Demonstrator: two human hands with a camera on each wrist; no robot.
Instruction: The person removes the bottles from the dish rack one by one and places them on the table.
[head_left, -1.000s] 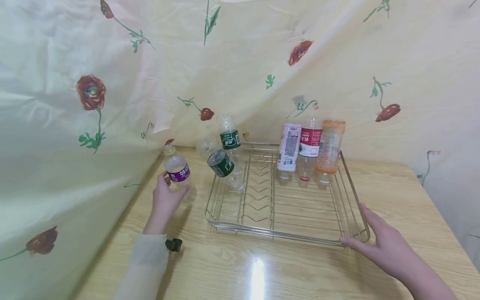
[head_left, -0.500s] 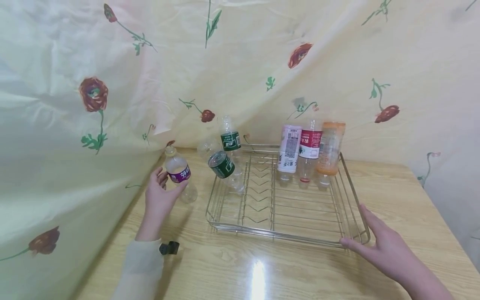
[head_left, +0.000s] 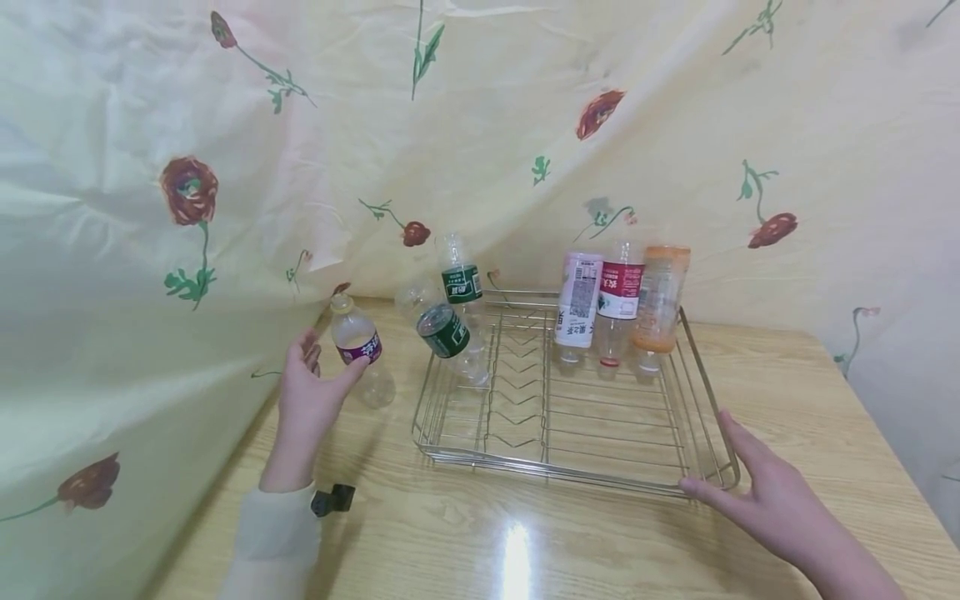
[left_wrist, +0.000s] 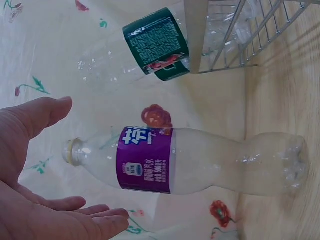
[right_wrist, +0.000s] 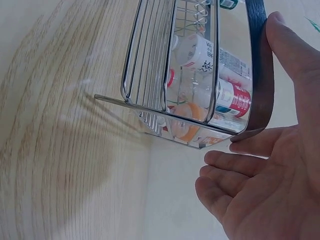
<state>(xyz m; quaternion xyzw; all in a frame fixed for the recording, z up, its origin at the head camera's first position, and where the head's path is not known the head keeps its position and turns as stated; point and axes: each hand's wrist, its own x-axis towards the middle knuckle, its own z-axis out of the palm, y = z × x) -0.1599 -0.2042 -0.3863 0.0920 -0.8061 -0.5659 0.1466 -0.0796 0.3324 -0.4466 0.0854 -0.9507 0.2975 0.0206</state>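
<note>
From where the person sits, the wire rack (head_left: pixel 543 472) takes up the middle of the table (head_left: pixel 408 533), a cloth (head_left: pixel 480 142) hanging behind it, with two bottles (head_left: pixel 444 330) in its back left part and three more (head_left: pixel 618 292) side by side at the back right. Left of the rack a lone bottle (head_left: pixel 360 347) stands on the tabletop, the left hand (head_left: pixel 311 400) just before it and to its left, while the right hand (head_left: pixel 761 492) is at the rack's near right corner.
</note>
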